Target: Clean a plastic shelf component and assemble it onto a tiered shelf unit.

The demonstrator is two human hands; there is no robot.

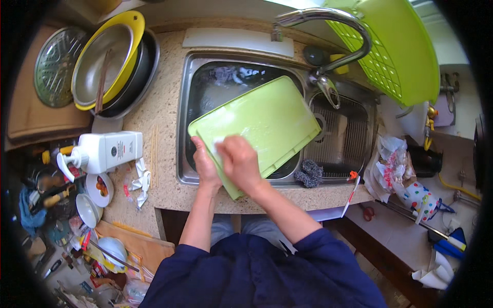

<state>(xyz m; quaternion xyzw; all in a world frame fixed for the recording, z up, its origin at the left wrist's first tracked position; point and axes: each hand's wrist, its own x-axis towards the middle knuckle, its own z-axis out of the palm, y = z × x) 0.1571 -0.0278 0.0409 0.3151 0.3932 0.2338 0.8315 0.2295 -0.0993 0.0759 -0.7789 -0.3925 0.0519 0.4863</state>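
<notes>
A light green plastic tray (262, 123) lies tilted over the sink, wet and with streaks of foam on its face. My left hand (204, 161) grips its lower left edge, with the thumb along the rim. Closed in a fist, my right hand (240, 160) presses on the tray near that edge. A small white piece (219, 140) shows at its fingers; the rest is covered, so its kind is unclear. Below the tray is the steel sink (186, 97), its large left basin partly hidden. A dark grey scouring ball (309, 174) rests at the front rim, right of the tray.
The chrome faucet (354, 31) arches over the sink's back. A green dish rack (405, 56) stands at back right. On the left are a white pump bottle (113, 151), stacked bowls (105, 59) and thin wooden sticks (154, 156). A toothbrush (351, 195) lies at the counter's front edge.
</notes>
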